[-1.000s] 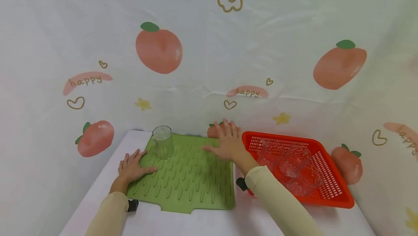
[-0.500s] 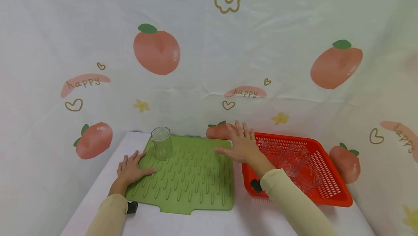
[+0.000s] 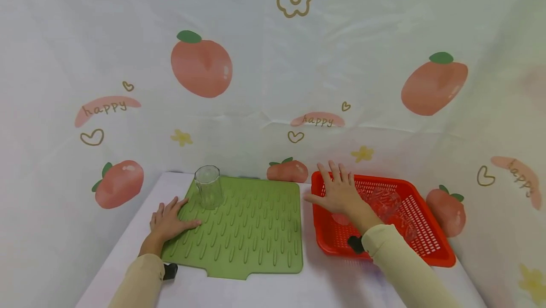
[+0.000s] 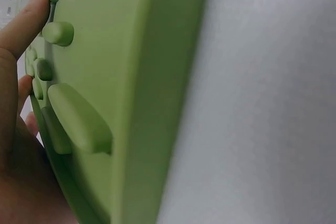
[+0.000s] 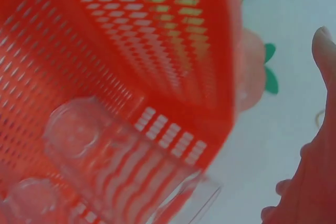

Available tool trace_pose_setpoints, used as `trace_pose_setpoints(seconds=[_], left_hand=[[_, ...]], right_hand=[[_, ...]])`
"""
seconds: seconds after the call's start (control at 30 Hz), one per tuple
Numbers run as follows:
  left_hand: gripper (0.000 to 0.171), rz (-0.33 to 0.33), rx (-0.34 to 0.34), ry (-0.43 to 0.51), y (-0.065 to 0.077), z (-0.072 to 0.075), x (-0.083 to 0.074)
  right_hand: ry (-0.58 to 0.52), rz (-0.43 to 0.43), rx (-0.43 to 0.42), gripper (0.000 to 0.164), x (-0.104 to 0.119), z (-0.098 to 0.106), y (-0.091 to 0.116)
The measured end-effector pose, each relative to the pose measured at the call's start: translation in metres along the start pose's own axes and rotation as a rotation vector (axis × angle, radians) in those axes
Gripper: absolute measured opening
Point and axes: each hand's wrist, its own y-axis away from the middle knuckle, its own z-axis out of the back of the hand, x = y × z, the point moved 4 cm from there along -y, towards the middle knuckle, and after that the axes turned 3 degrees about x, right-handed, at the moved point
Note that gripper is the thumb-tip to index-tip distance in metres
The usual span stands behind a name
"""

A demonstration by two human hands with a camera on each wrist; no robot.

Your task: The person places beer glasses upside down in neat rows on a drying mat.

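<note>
My left hand (image 3: 168,222) rests on the left edge of a green silicone mat (image 3: 243,232), its thumb and fingers spread over the ridged surface. At the mat's back left stands a clear drinking glass (image 3: 209,187), just beyond that hand. My right hand (image 3: 341,196) hovers over the left side of a red plastic basket (image 3: 449,256) with spread fingers and nothing in it. Several clear glasses (image 3: 386,201) lie in the basket, partly hidden by the right arm. In the right wrist view a glass (image 5: 126,161) lies on its side near the basket wall.
Both the mat and the basket sit on a white tabletop (image 3: 273,294). Behind them hangs a white cloth (image 3: 247,142) printed with fruit and the word "happy". A dark strap piece shows at each wrist.
My right hand has moved rightward from above the mat's right part to over the basket, fingers still spread. The left hand keeps its place on the mat. The view has shifted slightly.
</note>
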Motion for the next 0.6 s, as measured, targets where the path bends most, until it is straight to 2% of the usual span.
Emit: trace_pose_setpoints(seconds=[0.3, 0.47, 0.6], left_hand=[[0.105, -0.002, 0.002, 0.005, 0.0, 0.0, -0.002], [0.105, 0.005, 0.012, 0.0, 0.0, 0.001, -0.003], [0.105, 0.007, 0.012, 0.0, 0.0, 0.0, -0.002]], right_hand=[[0.02, -0.05, 0.028, 0.112, -0.035, 0.007, 0.013], [0.036, -0.049, 0.023, 0.111, -0.047, 0.011, 0.016], [0.024, -0.06, 0.052, 0.111, -0.054, 0.009, 0.017]])
